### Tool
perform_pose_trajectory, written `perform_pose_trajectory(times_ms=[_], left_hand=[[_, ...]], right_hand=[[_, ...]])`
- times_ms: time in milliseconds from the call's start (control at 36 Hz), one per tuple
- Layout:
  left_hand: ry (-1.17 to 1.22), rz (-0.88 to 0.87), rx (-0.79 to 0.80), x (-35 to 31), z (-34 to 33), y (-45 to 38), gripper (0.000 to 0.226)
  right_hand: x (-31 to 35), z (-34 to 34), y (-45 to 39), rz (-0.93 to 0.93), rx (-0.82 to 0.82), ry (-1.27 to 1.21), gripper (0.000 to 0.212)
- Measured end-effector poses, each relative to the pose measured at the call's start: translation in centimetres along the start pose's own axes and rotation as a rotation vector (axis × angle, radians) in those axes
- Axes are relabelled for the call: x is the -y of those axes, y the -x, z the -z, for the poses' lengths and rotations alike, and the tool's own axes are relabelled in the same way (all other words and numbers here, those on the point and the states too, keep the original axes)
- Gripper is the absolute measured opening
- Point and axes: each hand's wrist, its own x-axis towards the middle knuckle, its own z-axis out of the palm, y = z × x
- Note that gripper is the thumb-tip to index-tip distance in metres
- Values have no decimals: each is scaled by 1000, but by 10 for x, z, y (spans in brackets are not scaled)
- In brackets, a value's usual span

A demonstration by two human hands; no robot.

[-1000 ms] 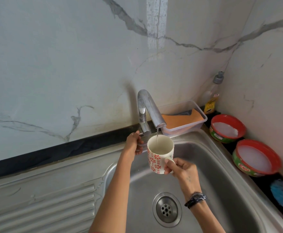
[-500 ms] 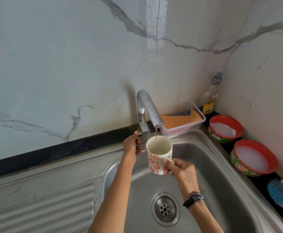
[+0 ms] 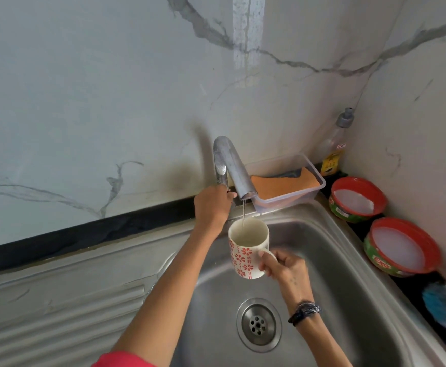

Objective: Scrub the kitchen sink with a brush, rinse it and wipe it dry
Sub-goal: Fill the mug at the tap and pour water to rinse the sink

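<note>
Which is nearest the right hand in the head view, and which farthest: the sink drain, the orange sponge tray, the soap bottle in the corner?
1. Sink drain, just below the right hand, in the basin.
2. Orange sponge tray, behind the tap, up and right.
3. Soap bottle, in the far wall corner.

soap bottle [image 3: 336,147], two red tubs [image 3: 356,198], blue duster [image 3: 444,304]

Brushed steel sink [image 3: 348,260], dull chrome tap [image 3: 232,165], glossy ceramic mug [image 3: 245,258], clear plastic tub [image 3: 311,189], smooth marble-look wall [image 3: 84,88].
</note>
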Motion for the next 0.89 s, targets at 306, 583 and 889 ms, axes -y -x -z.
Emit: perform_pose_trajectory(times_ms=[306, 583, 889], left_hand=[[135, 1, 36, 36, -29, 24, 28], [40, 379, -104, 124, -61, 94, 75], [-99, 463, -32, 136, -86, 92, 85]], right_hand=[[0, 13, 0, -13, 19, 46, 38], [26, 1, -10, 52, 240, 616, 35], [79, -65, -46, 287, 498, 976, 32]])
